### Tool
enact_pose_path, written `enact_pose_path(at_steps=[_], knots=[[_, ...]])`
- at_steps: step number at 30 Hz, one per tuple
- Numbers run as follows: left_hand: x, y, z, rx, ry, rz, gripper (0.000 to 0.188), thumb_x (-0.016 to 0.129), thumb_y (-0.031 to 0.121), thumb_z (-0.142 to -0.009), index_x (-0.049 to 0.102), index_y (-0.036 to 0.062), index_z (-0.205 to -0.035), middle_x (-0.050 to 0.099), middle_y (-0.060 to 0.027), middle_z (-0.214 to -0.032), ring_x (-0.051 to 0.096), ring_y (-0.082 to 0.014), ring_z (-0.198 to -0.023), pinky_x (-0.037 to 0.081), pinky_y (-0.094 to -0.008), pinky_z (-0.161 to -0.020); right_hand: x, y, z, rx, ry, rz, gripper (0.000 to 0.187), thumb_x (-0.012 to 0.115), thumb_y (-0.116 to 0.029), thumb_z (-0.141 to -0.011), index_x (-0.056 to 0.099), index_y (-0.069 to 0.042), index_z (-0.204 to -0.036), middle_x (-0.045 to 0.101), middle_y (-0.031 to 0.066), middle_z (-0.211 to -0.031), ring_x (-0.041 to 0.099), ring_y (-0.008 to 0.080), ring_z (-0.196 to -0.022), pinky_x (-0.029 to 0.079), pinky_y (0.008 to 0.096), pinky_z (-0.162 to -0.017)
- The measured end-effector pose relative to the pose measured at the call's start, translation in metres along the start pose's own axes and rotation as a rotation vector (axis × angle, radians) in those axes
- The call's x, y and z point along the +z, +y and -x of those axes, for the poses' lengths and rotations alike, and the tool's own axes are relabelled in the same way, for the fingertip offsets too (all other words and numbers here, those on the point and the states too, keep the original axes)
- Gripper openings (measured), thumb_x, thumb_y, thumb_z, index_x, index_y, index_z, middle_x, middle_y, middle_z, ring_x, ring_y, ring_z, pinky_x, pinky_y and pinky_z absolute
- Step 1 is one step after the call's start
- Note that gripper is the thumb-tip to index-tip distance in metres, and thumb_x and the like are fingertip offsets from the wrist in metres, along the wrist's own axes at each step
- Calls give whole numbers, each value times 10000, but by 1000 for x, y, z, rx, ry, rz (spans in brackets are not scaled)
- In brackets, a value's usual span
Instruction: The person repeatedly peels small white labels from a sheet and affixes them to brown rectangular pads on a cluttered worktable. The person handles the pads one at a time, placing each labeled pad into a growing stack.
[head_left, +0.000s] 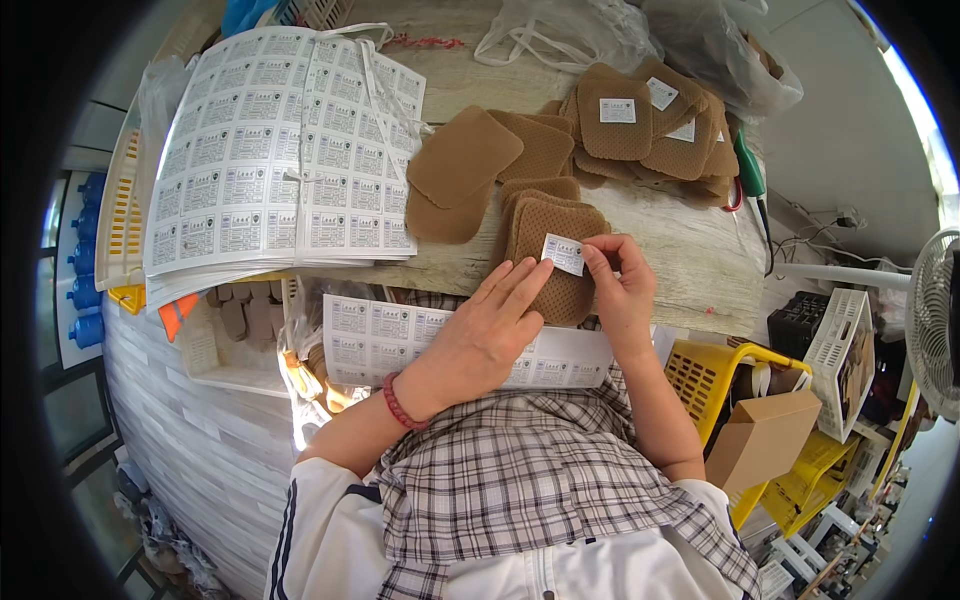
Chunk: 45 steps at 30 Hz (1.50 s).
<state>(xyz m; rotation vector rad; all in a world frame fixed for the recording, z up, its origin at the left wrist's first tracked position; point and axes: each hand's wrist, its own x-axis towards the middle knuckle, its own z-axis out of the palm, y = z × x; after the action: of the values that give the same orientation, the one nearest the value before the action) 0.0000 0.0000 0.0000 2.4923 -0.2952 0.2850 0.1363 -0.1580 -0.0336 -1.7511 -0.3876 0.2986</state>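
Note:
A white printed sticker lies on the top piece of a stack of brown dotted fabric pads at the table's front edge. With thumb and index finger, my right hand pinches the sticker's right edge. My left hand has its fingers stretched out, their tips at the sticker's lower left corner and on the pad. Under my left wrist, a strip of sticker sheet lies across my lap. More brown pads lie loose beyond the stack. At the back right sits a pile of pads with stickers.
A thick stack of sticker sheets covers the table's left side. Clear plastic bags lie at the back. A green-handled corded tool is at the right edge. Yellow crates, a cardboard box and a fan stand to the right.

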Motion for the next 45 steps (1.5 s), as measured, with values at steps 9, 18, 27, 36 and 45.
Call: enact_pose_path(at_steps=[9, 18, 27, 36, 45], knots=[[1, -1, 2, 6, 7, -21, 80, 594, -55, -751, 582, -30, -826, 501, -268, -1375, 440, -424, -1390, 379, -538, -1170, 5, -2, 3, -45, 22, 52, 79, 693, -56, -955, 665, 1, -1000, 685, 24, -848, 602, 81, -750, 497, 238, -681], [2, 0, 1, 1, -6, -38, 85, 589, -32, -766, 583, -29, -850, 511, -272, -1355, 434, -422, -1389, 364, -533, -1178, 8, 1, 3, -242, 67, 250, 76, 713, -24, -913, 662, -13, -969, 660, 83, -867, 647, 169, -702, 533, 292, -646], [4, 1, 1, -15, -43, -77, 90, 581, -32, -753, 579, -10, -840, 455, -276, -1474, 400, -390, -1429, 309, -547, -1199, 11, 3, -1, -397, 121, 410, 128, 749, -10, -851, 656, -43, -933, 637, 82, -840, 626, 212, -665, 514, 321, -597], [9, 0, 6, -33, -61, -114, 45, 576, -10, -781, 575, 4, -824, 449, -259, -1502, 378, -372, -1452, 266, -571, -1205, 9, 5, -5, -266, 192, 496, 332, 719, -93, -898, 624, -46, -1213, 616, 75, -982, 603, 185, -726, 492, 330, -611], [9, 2, 6, -24, -28, -130, 48, 590, -19, -793, 562, 19, -794, 435, -242, -1524, 361, -365, -1465, 264, -569, -1202, -1, 10, -13, -79, 151, 54, 185, 723, -49, -927, 680, -28, -1106, 628, 3, -964, 555, 82, -722, 452, 226, -668]])
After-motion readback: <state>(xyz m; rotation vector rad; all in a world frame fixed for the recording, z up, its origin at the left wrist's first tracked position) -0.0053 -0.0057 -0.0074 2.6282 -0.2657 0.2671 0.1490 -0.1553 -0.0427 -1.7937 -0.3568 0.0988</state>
